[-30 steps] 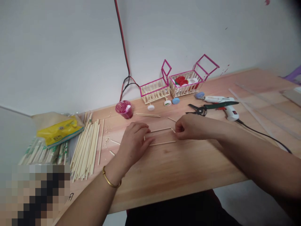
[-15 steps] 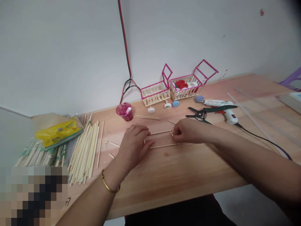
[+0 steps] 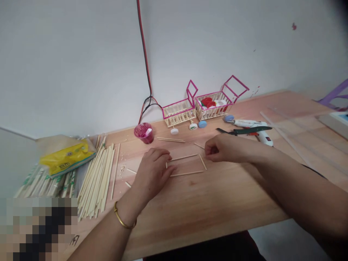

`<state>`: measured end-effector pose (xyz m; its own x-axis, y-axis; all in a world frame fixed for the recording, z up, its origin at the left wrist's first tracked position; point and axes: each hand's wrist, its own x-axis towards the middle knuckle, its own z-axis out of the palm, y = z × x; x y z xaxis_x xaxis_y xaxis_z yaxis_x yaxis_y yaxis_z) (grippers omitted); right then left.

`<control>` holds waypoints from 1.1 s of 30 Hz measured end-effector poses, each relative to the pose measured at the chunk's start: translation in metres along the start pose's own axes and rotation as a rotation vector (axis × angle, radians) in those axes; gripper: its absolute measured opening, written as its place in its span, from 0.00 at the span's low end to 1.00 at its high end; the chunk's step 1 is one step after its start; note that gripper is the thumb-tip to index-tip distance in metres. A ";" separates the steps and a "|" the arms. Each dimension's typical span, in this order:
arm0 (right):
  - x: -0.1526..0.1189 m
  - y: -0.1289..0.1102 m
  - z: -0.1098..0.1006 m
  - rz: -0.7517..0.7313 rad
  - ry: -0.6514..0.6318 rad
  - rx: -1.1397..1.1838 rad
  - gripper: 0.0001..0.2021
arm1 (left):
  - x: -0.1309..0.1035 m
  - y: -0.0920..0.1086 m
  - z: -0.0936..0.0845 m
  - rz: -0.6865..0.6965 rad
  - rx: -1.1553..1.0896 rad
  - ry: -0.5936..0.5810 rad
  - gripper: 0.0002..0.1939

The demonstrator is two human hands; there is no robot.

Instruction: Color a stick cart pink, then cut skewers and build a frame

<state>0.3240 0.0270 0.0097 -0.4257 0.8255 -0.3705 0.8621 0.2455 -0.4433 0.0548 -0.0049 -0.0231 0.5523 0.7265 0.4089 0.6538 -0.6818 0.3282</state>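
Light wooden sticks lie as a rectangle on the table. My left hand (image 3: pixel 154 168) bends over its left end, fingers at the upper long stick (image 3: pixel 183 157) and thumb at the lower long stick (image 3: pixel 189 173). A short left stick (image 3: pixel 166 165) shows between them. At the right end, a short stick (image 3: pixel 202 162) lies slanted, untouched. My right hand (image 3: pixel 221 148) is just right of it with curled fingers; whether they hold something is hidden. Another stick (image 3: pixel 199 146) runs toward that hand.
Behind stand two stick carts (image 3: pixel 179 112) (image 3: pixel 214 105) with bottle-cap wheels, and a pink-stained cup (image 3: pixel 144 133). Pliers (image 3: pixel 250 129) and a glue gun (image 3: pixel 263 136) lie right. At left are a stick pile (image 3: pixel 96 181) and a yellow packet (image 3: pixel 67 156). Two sticks (image 3: pixel 171 139) lie behind the rectangle.
My right hand has moved slightly right, off the rectangle's right end, leaving the short stick there in full view. My left hand stays over the left end. The camera view has shifted slightly.
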 end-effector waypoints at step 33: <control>0.014 0.003 0.025 -0.073 0.010 0.016 0.09 | -0.002 0.002 0.006 0.009 0.009 0.044 0.07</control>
<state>0.3137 0.0271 -0.0172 -0.4845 0.8109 -0.3282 0.8242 0.2973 -0.4820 0.0584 -0.0067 -0.0287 0.5351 0.7156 0.4489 0.6537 -0.6874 0.3165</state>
